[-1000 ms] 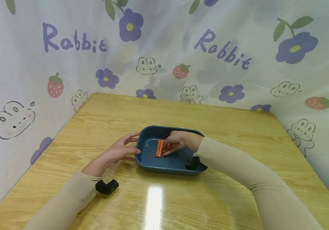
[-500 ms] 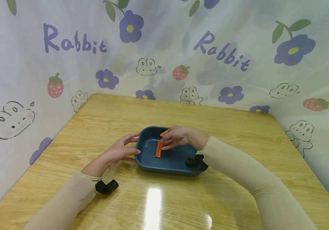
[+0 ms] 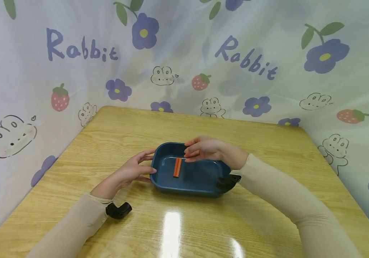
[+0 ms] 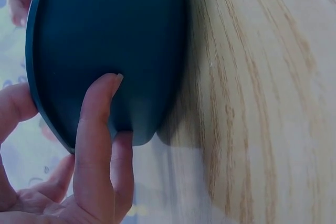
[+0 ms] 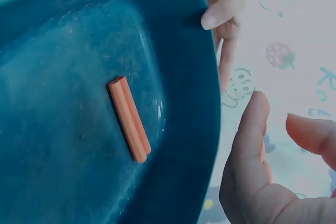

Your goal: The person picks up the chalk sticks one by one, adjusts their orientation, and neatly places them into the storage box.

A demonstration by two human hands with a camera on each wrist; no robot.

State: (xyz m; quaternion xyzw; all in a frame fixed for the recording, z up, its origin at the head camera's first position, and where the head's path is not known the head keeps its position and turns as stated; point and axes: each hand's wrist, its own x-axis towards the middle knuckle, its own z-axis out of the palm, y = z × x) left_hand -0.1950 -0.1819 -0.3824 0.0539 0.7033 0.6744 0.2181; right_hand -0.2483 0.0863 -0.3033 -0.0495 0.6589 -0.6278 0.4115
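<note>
Two slim orange sticks [image 3: 177, 167] lie side by side on the floor of a dark blue plastic tub [image 3: 200, 181], toward its left end. My left hand [image 3: 135, 169] grips the tub's left end, thumb over the rim and fingers along the outer wall, as the left wrist view also shows. My right hand [image 3: 207, 148] hovers over the tub's far rim with loosely bent fingers and nothing in them. In the right wrist view the sticks [image 5: 130, 119] touch along their length, and the right thumb [image 5: 312, 135] stands apart from the fingers.
The tub rests mid-table on a wooden table [image 3: 129, 132]. A white cloth [image 3: 184, 46] printed with rabbits, flowers and strawberries hangs behind and at both sides. Black devices sit at the left wrist [image 3: 118, 210] and right wrist [image 3: 230, 182].
My right hand has let go of the sticks, risen out of the tub and moved back toward its far rim. The sticks lie where they were; the left hand keeps its grip.
</note>
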